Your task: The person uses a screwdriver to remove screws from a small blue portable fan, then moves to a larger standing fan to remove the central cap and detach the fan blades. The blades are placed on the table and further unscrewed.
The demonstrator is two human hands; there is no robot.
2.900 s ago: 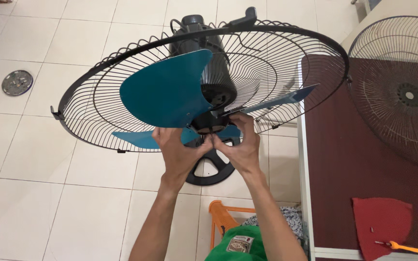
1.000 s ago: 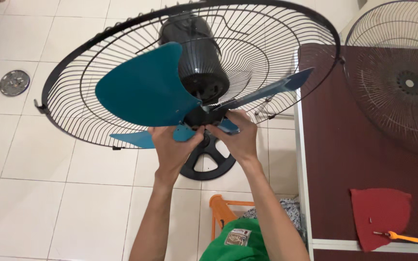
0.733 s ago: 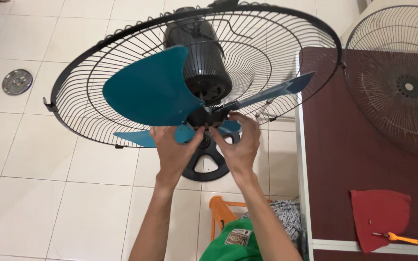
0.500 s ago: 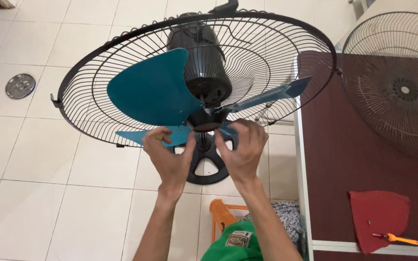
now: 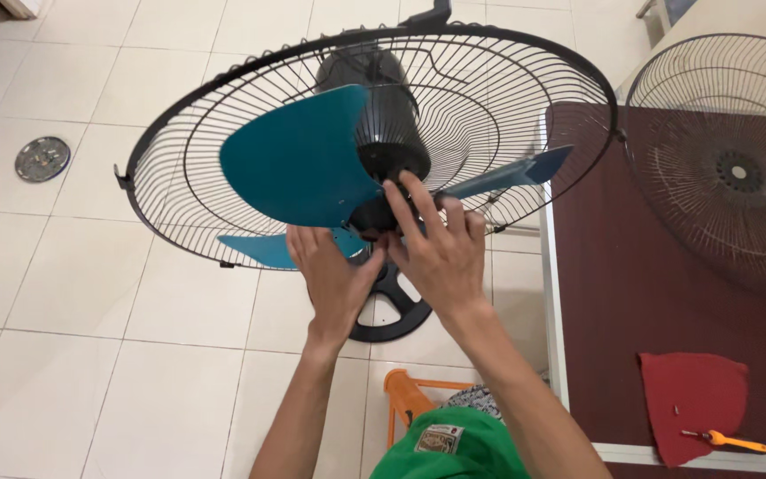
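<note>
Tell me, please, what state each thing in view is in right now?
Fan: front grille off, teal blades exposed, head tilted toward the camera.
Rear grille: mounted on the fan.
Loose grille: detached, lying on the table.
Left hand: open, touching the blade hub.
Right hand: fingers spread over the hub.
Screwdriver: lying on a red cloth.

Bare forearms, green patched cap (image 5: 449, 448)
</note>
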